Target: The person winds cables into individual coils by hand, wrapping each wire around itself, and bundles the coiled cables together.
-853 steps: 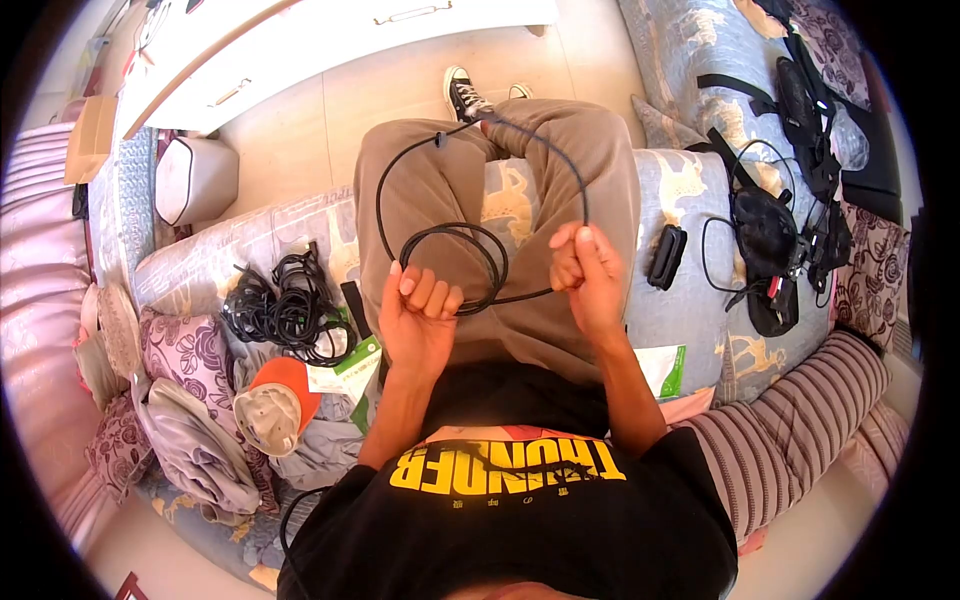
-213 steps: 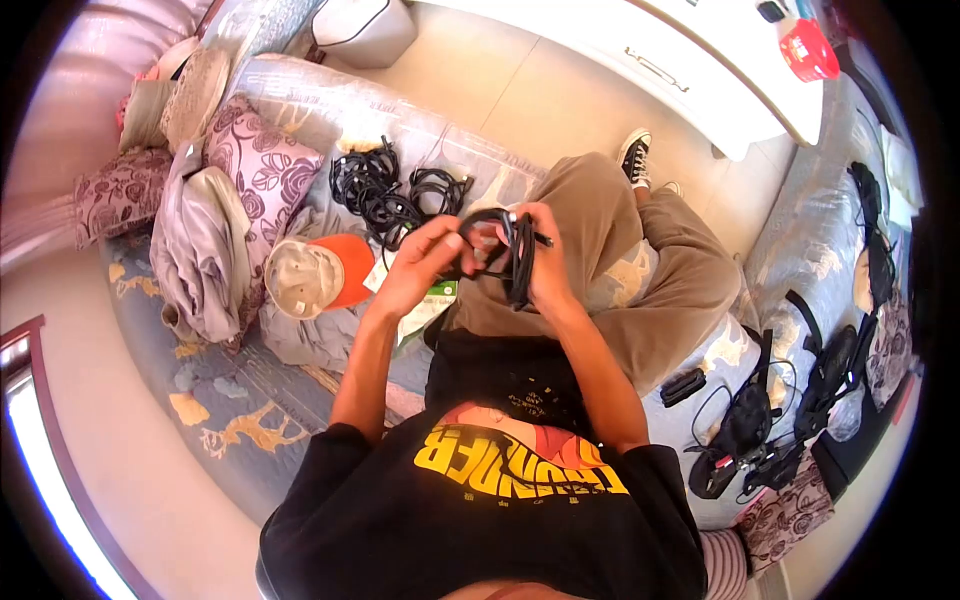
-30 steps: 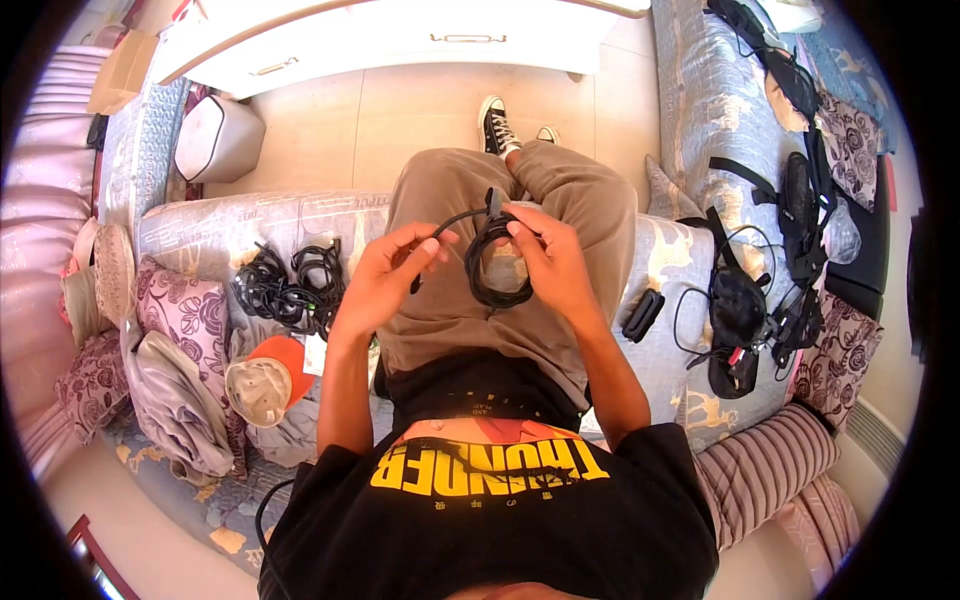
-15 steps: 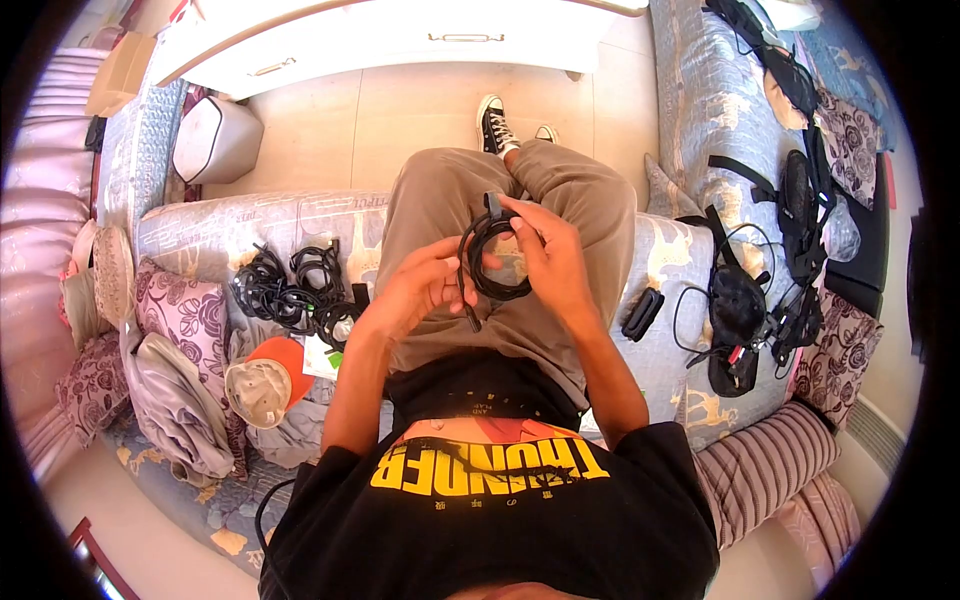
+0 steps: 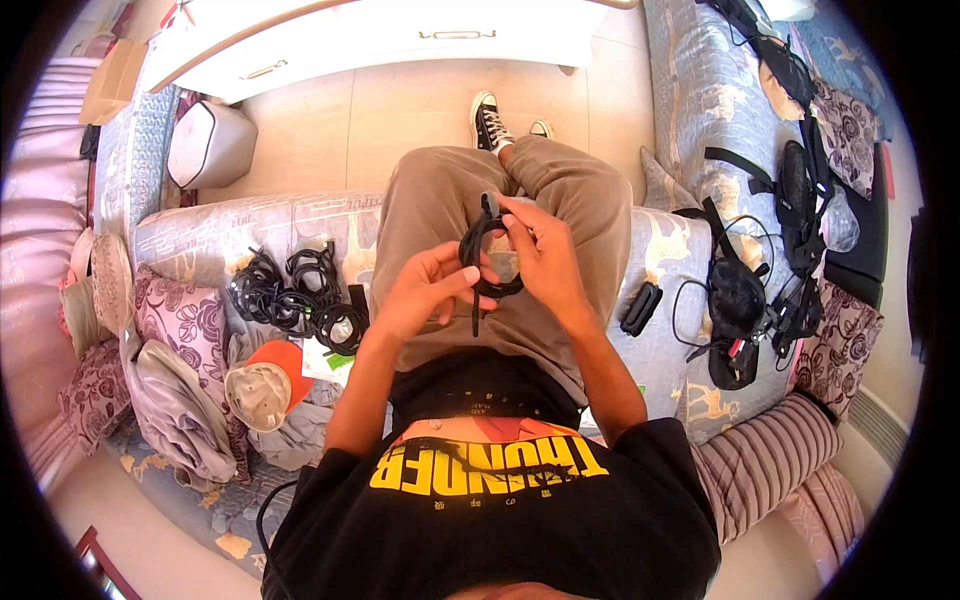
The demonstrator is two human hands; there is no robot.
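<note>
A coiled black cable (image 5: 469, 250) is held in front of my lap, with a dark strap (image 5: 490, 206) around its top and a loose end hanging down at the left. My right hand (image 5: 540, 252) grips the right side of the coil between thumb and fingers. On the opposite side, my left hand (image 5: 432, 288) pinches the cable, its thumb across the front and its fingers partly hidden behind the coil. Several more bundled black cables (image 5: 262, 285) lie on the sofa to my left.
An orange-brimmed cap (image 5: 262, 390) lies near the cable bundles. A black case (image 5: 641, 308) rests on the sofa to my right, with black bags and straps (image 5: 738, 297) beyond it. A grey bin (image 5: 212, 148) stands on the floor, near a white drawer unit (image 5: 380, 45).
My left hand has moved slightly right, and its thumb now presses onto the cable coil. The coil has turned a little and appears narrower; its loose end hangs straighter.
</note>
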